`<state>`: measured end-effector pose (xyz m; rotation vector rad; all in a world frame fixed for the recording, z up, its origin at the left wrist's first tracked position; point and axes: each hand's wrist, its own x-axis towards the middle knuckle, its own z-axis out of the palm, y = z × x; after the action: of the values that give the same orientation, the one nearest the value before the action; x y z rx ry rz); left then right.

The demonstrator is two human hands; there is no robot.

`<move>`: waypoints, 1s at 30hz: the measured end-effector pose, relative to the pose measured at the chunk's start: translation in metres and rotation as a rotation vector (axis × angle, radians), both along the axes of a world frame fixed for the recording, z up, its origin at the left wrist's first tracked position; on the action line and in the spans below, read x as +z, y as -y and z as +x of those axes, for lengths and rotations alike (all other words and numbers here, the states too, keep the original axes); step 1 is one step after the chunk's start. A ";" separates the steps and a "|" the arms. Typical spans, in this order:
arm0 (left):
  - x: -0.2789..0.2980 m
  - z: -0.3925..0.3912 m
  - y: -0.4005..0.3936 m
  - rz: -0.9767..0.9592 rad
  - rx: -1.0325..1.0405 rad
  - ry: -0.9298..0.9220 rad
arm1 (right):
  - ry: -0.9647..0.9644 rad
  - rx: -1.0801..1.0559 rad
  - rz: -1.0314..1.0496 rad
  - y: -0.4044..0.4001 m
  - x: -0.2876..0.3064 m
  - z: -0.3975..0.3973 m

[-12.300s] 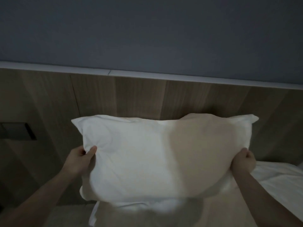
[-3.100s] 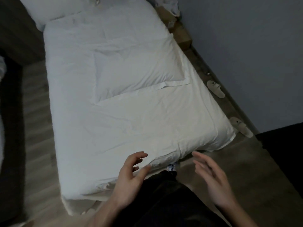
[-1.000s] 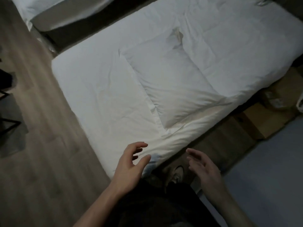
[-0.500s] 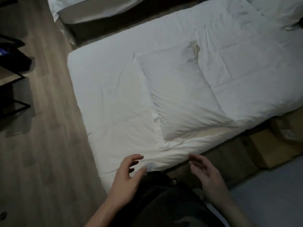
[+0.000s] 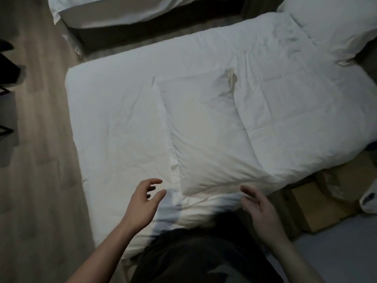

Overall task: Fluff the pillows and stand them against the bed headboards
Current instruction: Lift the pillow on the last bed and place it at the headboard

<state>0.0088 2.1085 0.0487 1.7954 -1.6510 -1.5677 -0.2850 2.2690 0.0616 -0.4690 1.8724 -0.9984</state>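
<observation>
Head view shows the flat white fabric pillow lying mid-bed on the white duvet-covered bed, not yet picked up. Left hand and right hand hover near its closest edge, fingers spread loosely, holding nothing. Next, I judge, comes gripping both short ends to lift and shake it. Another white pillow sits at the far end; brown cardboard boxes crowd the floor beside the bed.

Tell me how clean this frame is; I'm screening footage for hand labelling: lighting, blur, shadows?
Head view: dim, greyish light throughout; the left hand and right hand look slightly soft; a dark smeared shadow lies on the duvet between them; the flat pillow stays readable.
</observation>
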 end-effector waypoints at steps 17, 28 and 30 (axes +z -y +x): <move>-0.124 -0.156 0.070 0.272 0.125 0.381 | -0.119 0.253 0.365 0.124 -0.148 -0.213; -0.184 -0.185 0.101 0.344 -0.037 0.407 | -0.076 0.181 0.474 0.186 -0.245 -0.229; -0.186 -0.191 0.099 0.328 -0.036 0.385 | -0.015 0.137 0.468 0.192 -0.245 -0.225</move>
<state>-0.1818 2.0100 -0.1374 2.3743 -1.6585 -1.6676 -0.5102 2.0768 -0.1830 -0.3174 1.9791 -0.4431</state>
